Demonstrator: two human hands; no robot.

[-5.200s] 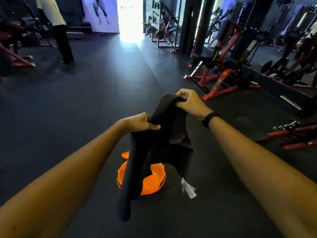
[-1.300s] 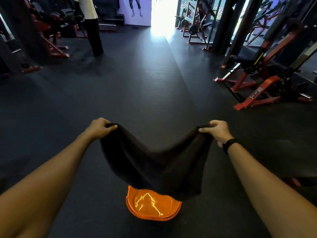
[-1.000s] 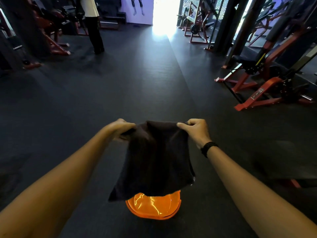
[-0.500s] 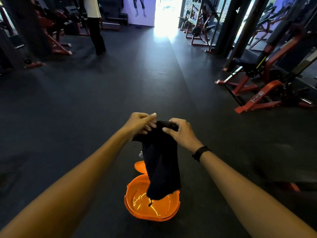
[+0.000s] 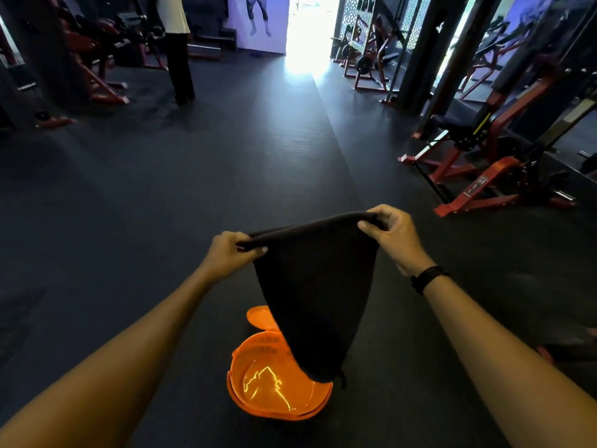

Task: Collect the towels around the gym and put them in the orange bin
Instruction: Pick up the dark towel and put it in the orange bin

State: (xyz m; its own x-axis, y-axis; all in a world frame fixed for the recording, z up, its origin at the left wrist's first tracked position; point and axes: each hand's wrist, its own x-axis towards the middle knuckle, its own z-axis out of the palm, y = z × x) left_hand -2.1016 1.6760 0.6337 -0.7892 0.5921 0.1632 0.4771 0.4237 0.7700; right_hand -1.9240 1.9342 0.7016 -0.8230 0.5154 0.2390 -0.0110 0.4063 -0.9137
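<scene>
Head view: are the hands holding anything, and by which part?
Yes. The left hand and right hand each pinch one end of the dark towel's top edge; it hangs above the orange bin.

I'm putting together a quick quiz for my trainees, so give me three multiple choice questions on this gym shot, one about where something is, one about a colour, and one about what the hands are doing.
1. Where is the bin?
A. on the floor under the hanging towel
B. on a weight bench
C. beside the standing person at far left

2. What colour is the towel?
A. white
B. orange
C. dark, near black

3. How is the towel held?
A. draped loose over one forearm
B. pinched at its top edge by both hands
C. lying flat on the floor

Answers:
1. A, the orange bin sits on the dark floor with the towel's lower tip in front of its rim.
2. C, it reads near black against the bright bin.
3. B, the left hand and right hand each have a grip on one top corner.
</scene>
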